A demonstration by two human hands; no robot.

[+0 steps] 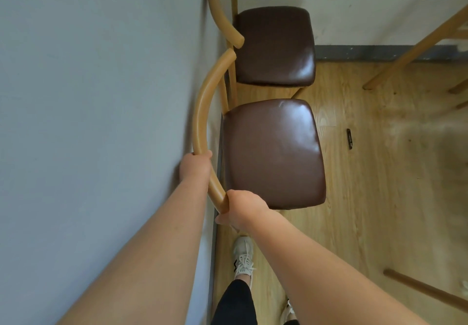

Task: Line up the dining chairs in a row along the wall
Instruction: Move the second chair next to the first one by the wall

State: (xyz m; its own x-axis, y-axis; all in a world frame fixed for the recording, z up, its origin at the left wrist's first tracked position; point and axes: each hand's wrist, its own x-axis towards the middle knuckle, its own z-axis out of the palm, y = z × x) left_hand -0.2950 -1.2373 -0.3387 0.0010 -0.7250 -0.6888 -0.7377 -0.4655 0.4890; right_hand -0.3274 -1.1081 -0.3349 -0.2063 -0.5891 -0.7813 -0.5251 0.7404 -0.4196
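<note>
Two wooden dining chairs with dark brown cushioned seats stand against the grey wall (101,96) on the left. The near chair (272,152) has a curved wooden backrest (201,111) close to the wall. My left hand (195,166) grips that backrest partway along its curve. My right hand (240,209) is shut on the backrest's near end. The far chair (274,45) stands just beyond, its backrest (220,12) nearly meeting the near chair's.
Light wood floor (367,198) stretches to the right. Wooden legs of other furniture (415,48) show at the upper right, and a wooden bar (425,290) at the lower right. A small dark object (349,139) lies on the floor. My feet (243,258) stand by the wall.
</note>
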